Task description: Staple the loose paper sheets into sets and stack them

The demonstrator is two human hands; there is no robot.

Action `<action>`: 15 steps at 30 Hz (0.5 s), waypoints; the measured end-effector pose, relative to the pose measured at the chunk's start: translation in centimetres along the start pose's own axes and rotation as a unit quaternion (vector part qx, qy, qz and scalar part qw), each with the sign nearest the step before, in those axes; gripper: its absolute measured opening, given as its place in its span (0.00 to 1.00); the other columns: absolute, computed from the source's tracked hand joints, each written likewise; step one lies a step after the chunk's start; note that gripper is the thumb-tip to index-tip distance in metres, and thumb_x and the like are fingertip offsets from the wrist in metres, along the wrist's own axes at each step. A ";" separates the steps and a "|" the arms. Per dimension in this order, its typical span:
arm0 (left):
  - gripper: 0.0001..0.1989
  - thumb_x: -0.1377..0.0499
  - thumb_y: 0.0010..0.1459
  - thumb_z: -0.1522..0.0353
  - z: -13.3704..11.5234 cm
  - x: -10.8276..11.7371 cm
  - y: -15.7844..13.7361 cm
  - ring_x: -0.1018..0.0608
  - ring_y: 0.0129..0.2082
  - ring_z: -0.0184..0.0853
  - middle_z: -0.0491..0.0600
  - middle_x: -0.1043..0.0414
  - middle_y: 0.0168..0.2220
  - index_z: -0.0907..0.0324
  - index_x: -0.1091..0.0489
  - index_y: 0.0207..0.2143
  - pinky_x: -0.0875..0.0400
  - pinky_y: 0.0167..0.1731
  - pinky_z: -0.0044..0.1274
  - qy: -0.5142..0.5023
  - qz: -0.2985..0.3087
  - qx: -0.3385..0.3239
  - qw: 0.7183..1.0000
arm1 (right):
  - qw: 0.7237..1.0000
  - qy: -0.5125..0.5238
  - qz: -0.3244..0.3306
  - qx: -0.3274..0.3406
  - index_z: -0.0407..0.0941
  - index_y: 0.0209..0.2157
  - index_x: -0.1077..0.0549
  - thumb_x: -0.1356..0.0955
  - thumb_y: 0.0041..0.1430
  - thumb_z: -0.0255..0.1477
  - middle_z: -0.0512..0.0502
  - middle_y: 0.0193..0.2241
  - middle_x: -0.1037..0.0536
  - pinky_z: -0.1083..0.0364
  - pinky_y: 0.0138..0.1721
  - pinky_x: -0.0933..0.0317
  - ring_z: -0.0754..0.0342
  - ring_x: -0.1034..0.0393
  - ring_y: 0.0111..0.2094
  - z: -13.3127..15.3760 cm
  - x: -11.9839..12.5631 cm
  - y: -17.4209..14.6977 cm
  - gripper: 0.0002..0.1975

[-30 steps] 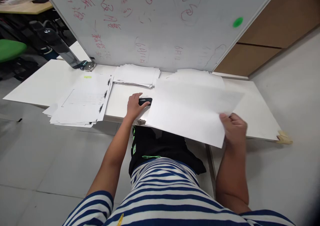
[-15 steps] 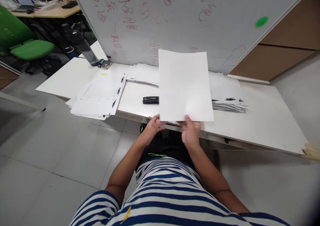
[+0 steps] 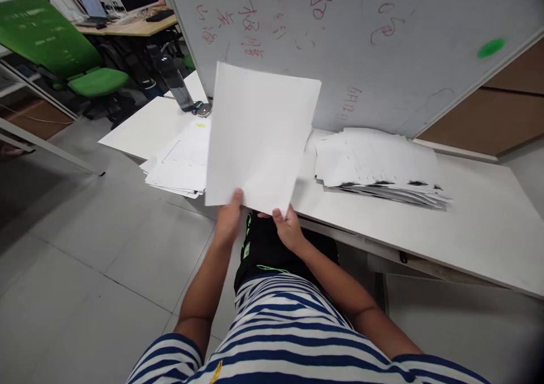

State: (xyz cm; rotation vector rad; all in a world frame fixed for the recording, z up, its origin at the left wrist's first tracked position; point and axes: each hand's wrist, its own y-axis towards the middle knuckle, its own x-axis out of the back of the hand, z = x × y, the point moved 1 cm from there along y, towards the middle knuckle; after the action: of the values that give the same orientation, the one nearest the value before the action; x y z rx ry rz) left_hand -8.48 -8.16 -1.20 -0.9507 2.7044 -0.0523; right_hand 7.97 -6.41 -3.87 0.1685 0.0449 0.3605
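Blank white paper (image 3: pixel 259 140), one sheet or a thin stack, is held up over the front edge of the table. My left hand (image 3: pixel 229 217) pinches its lower edge, thumb on top. At the lower right corner my right hand (image 3: pixel 289 228) grips it too, the thumb on the face and the fingers behind. Left of it lies a pile of printed sheets (image 3: pixel 182 166), partly covered by the held paper. To the right rests a thick stack of papers (image 3: pixel 378 163) with dark smudges along its near edge.
The white table (image 3: pixel 476 225) stands against a whiteboard (image 3: pixel 289 38) with red writing and a green magnet (image 3: pixel 491 48). A water bottle (image 3: pixel 174 81) is at the back left. Beyond are a green chair (image 3: pixel 96 81), a desk with a laptop (image 3: pixel 91 7), and part of another person.
The paper has moved left and tilted, now hiding the black object on the table. My left hand has closed on its lower edge. The view has swung slightly left.
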 end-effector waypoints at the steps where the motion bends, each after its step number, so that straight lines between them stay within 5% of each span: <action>1: 0.22 0.34 0.56 0.59 -1.0 0.9 1.7 0.26 0.59 0.42 0.54 0.26 0.56 0.57 0.29 0.52 0.26 0.56 0.34 -0.012 -0.021 -0.009 1.000 | 1.000 -0.010 -0.008 0.028 0.47 0.53 0.29 0.39 0.65 0.53 0.40 0.47 0.18 0.44 0.49 0.27 0.46 0.21 0.45 -0.4 1.4 0.4 0.28; 4: 0.18 0.33 0.55 0.63 -4.2 4.8 6.9 0.19 0.48 0.42 0.57 0.22 0.46 0.63 0.27 0.45 0.21 0.47 0.34 0.014 -0.069 -0.005 0.997 | 0.986 -0.127 -0.077 0.079 0.47 0.58 0.34 0.39 0.65 0.52 0.37 0.51 0.21 0.43 0.49 0.28 0.46 0.21 0.44 -1.5 7.1 1.2 0.29; 8: 0.12 0.34 0.54 0.69 -6.9 11.1 12.6 0.19 0.36 0.38 0.53 0.23 0.35 0.66 0.29 0.40 0.18 0.38 0.33 0.103 -0.107 0.028 0.988 | 0.958 -0.257 -0.128 0.004 0.46 0.54 0.28 0.36 0.63 0.50 0.37 0.47 0.19 0.42 0.52 0.31 0.44 0.22 0.45 -2.8 13.7 1.6 0.27; 11: 0.11 0.37 0.56 0.72 -7.0 14.4 14.8 0.20 0.35 0.35 0.52 0.23 0.37 0.65 0.32 0.41 0.19 0.38 0.30 0.196 -0.143 0.064 0.968 | 0.970 -0.191 -0.145 -0.044 0.44 0.52 0.27 0.36 0.64 0.49 0.39 0.44 0.18 0.44 0.50 0.30 0.46 0.21 0.43 -3.5 15.3 1.8 0.26; 15: 0.16 0.39 0.55 0.70 -5.7 16.0 15.4 0.20 0.38 0.39 0.55 0.23 0.41 0.66 0.32 0.46 0.20 0.37 0.33 0.307 -0.184 0.076 0.931 | 0.966 -0.200 -0.155 -0.054 0.45 0.51 0.25 0.35 0.63 0.48 0.40 0.44 0.18 0.44 0.51 0.32 0.46 0.23 0.45 -3.8 14.6 2.1 0.25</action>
State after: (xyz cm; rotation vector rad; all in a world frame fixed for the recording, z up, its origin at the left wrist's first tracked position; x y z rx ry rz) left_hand -31.35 -6.29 -1.53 -1.5936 2.9322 -0.7395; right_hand 20.64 1.35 -7.47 0.1217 -0.3437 0.0103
